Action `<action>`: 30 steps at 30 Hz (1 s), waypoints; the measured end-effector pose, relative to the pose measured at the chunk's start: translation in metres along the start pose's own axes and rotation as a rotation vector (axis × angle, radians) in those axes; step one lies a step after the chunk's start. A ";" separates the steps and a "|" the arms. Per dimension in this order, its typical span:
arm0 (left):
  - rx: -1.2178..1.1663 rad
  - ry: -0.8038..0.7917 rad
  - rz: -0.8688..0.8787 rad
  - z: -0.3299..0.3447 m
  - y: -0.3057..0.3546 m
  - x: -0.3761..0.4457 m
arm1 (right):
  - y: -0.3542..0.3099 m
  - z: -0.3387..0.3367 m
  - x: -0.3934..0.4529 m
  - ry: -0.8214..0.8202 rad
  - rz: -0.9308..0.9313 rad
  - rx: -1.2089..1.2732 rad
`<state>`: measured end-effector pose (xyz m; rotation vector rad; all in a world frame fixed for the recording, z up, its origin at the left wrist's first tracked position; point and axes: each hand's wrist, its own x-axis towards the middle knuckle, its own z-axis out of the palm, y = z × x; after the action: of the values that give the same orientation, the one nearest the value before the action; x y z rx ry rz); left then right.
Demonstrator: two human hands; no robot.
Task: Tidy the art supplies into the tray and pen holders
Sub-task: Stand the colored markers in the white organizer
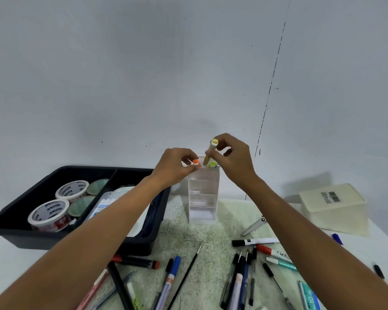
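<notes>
both hands are over the back slot of the white pen holder. right hand pinches a yellow marker near its cap, tilted, lower end already inside the holder mouth. left hand pinches an orange-capped marker at the rim of the same slot. a couple of green-capped markers already stand in there.

to do it well, i'd say: straighten the yellow one to near vertical before letting go, so it slides down beside the green caps and doesn't jam across them. feed one marker at a time; two hands at one narrow mouth is crowded. holder is tall, looks light, and could tip if pushed sideways, so push down only.

room: black tray sits just left of the holder, with tape rolls in it, left forearm passing over its near corner. wall close behind. cream box well apart to the right, scissors between. loose pens and a thin brush lie across the near table, under both forearms; lift arms clear on withdrawal. front slots of the holder look empty, easier targets for those.
</notes>
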<state>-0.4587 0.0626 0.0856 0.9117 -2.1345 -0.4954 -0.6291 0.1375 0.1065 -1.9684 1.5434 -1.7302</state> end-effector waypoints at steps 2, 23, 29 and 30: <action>0.000 -0.006 -0.006 0.001 0.000 -0.001 | 0.007 0.004 -0.003 -0.091 0.035 -0.052; -0.059 0.098 0.110 0.015 0.016 -0.100 | 0.015 -0.012 -0.078 -0.044 -0.060 -0.080; 0.048 -0.331 -0.132 0.059 -0.003 -0.175 | 0.060 -0.031 -0.139 -0.496 0.289 -0.146; 0.050 -0.386 -0.133 0.066 -0.004 -0.184 | 0.067 -0.035 -0.147 -0.580 0.335 -0.165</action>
<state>-0.4213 0.1997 -0.0490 1.0590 -2.4495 -0.7368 -0.6733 0.2287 -0.0246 -1.8981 1.6896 -0.8296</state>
